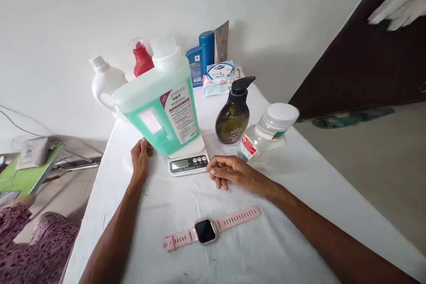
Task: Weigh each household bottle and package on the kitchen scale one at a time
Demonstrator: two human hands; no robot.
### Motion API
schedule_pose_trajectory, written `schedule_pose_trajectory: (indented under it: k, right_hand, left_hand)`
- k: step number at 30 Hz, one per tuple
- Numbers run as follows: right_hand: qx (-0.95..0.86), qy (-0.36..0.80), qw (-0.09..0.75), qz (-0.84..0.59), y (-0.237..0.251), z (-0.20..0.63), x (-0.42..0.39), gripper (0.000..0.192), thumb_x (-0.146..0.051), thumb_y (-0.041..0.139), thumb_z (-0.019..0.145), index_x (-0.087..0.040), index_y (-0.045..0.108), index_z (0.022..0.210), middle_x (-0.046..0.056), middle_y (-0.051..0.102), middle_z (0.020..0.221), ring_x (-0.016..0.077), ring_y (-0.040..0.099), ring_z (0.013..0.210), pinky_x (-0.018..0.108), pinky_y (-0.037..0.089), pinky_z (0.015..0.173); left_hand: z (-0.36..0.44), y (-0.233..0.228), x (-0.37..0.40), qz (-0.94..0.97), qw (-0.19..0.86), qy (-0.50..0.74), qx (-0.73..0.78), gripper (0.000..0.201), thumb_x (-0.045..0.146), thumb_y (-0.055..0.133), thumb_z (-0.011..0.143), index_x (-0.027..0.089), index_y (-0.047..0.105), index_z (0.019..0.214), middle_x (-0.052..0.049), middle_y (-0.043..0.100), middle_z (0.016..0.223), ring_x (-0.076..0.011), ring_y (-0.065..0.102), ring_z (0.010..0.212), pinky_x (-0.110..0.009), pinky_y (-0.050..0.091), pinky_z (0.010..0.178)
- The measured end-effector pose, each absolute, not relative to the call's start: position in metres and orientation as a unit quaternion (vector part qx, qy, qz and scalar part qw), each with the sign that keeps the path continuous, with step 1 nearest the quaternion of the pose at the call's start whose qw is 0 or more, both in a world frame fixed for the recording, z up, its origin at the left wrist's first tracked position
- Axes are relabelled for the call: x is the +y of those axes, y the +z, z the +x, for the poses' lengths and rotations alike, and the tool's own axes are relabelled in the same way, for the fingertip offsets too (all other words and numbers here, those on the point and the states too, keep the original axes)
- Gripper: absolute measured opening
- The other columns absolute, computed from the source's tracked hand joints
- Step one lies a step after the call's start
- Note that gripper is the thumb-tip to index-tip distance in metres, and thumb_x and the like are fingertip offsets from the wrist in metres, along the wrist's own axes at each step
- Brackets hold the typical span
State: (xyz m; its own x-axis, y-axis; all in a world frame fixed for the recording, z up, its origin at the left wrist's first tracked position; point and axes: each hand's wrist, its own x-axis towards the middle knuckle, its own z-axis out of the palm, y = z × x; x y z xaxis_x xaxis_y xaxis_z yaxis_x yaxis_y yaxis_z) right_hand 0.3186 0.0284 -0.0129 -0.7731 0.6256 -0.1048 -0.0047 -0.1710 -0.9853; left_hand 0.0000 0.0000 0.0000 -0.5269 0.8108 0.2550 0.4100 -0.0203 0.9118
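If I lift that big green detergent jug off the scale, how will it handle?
The detergent jug looks nearly full of green liquid, so probably heavy. It overhangs the small kitchen scale and leans, so it may tip. The left hand touches its lower corner; smooth plastic could be slippery.

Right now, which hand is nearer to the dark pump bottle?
Right. The right hand rests just below the dark pump bottle; the left hand is beyond the scale.
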Motion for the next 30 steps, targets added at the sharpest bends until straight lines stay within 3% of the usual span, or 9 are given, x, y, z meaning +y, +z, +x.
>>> schedule_pose_trajectory:
  k: [16, 23, 26, 30]
  right_hand:
    - [-0.603, 0.725, 0.22, -0.25, -0.016, 0.322, 0.029, 0.048, -0.062, 0.074, 0.089, -0.016, 0.066, 0.097, 0.002, 0.068, 0.083, 0.0128, 0.067, 0.064, 0.025, 0.05, 0.055]
    - [-0.607, 0.723, 0.224, -0.242, -0.021, 0.321, 0.03, 0.048, -0.061, 0.073, 0.09, -0.015, 0.066, 0.098, 0.003, 0.068, 0.083, 0.013, 0.068, 0.063, 0.025, 0.05, 0.054]
    - [-0.603, 0.726, 0.222, -0.244, -0.02, 0.321, 0.03, 0.048, -0.061, 0.074, 0.089, -0.015, 0.066, 0.098, 0.003, 0.068, 0.084, 0.0133, 0.068, 0.065, 0.025, 0.05, 0.054]
    - [-0.602, 0.727, 0.219, -0.245, -0.019, 0.321, 0.03, 0.047, -0.061, 0.073, 0.09, -0.016, 0.066, 0.098, 0.004, 0.068, 0.085, 0.0136, 0.068, 0.066, 0.026, 0.05, 0.055]
  left_hand:
    - [-0.005, -0.006, 0.002, 0.457, 0.18, 0.56, 0.667, 0.056, 0.064, 0.051, 0.098, 0.02, 0.058, 0.064, -0.001, 0.057, 0.057, -0.0132, 0.049, 0.056, -0.027, 0.044, 0.059]
    - [-0.004, -0.006, 0.001, 0.436, 0.187, 0.565, 0.675, 0.063, 0.073, 0.047, 0.096, 0.019, 0.059, 0.066, -0.002, 0.058, 0.057, -0.0138, 0.05, 0.055, -0.029, 0.045, 0.059]
    - [0.001, -0.001, -0.001, 0.438, 0.176, 0.578, 0.666, 0.066, 0.078, 0.043, 0.095, 0.019, 0.06, 0.072, -0.004, 0.061, 0.066, -0.0153, 0.054, 0.059, -0.029, 0.046, 0.059]
    - [0.017, 0.023, -0.006, 0.492, 0.046, 0.599, 0.63, 0.061, 0.077, 0.039, 0.098, 0.021, 0.061, 0.092, -0.007, 0.064, 0.092, -0.0191, 0.062, 0.084, -0.032, 0.051, 0.073]
